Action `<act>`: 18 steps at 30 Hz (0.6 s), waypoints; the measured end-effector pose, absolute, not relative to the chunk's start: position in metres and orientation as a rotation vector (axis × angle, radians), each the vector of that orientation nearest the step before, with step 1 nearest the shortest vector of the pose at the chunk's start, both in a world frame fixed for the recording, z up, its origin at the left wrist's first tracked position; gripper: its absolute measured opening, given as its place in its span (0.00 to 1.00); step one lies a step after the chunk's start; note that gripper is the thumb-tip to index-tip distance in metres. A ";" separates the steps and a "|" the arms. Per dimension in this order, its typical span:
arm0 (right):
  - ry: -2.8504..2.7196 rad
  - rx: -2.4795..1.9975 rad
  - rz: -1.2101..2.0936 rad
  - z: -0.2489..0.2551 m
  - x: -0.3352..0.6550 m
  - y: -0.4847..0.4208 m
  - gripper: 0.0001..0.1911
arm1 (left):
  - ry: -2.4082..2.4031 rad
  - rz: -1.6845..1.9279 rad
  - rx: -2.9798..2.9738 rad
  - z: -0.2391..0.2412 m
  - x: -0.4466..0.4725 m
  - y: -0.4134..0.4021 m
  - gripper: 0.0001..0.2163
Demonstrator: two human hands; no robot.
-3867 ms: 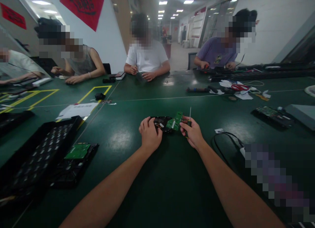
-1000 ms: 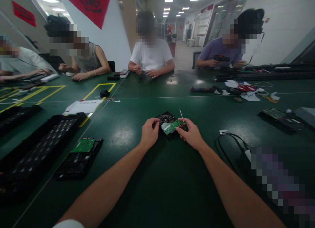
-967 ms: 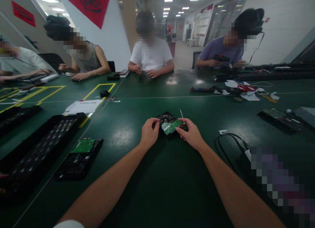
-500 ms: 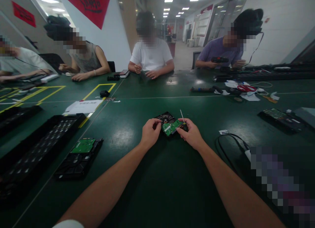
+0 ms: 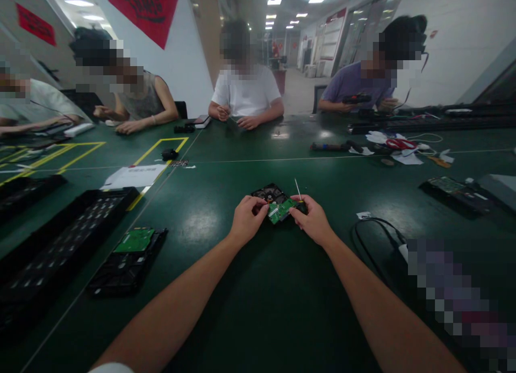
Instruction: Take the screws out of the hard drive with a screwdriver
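Observation:
A green circuit board [image 5: 279, 212] is held tilted between my two hands, over a black hard drive [image 5: 271, 191] on the table. My left hand [image 5: 249, 217] pinches the board's left edge between thumb and fingers. At the opposite edge, the thumb and fingers of my right hand [image 5: 312, 220] grip the board too. A screwdriver [image 5: 298, 189] is tucked in that same right hand, its thin shaft pointing up and away from me. Part of the drive is hidden under the board.
Another hard drive with a green board [image 5: 128, 263] lies left, beside a long black tray [image 5: 68, 238]. To the right are a black cable [image 5: 358, 238] and a further drive [image 5: 455, 195]. Papers and tools lie farther back. Several people sit across the table [image 5: 226, 174].
My left hand has shifted slightly right, from the drive's left side onto the board's edge. The board has moved slightly right and is turned a little. The right hand stays nearly still.

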State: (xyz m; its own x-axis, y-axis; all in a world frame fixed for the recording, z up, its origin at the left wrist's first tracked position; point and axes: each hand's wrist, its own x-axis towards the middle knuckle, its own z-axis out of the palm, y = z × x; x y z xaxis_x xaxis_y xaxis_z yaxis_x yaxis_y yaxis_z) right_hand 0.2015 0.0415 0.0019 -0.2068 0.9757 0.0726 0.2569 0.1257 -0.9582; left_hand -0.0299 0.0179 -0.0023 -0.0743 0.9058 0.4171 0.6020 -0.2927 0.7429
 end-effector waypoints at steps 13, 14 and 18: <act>-1.614 -1.263 1.107 0.002 0.201 0.041 0.26 | 1.634 1.309 1.902 -0.005 -0.031 0.020 0.05; -1.616 -1.266 1.097 0.002 0.201 0.041 0.26 | 1.633 1.309 1.906 -0.005 -0.031 0.020 0.05; -1.621 -1.281 1.033 0.002 0.201 0.040 0.25 | 1.637 1.302 1.917 -0.005 -0.031 0.020 0.05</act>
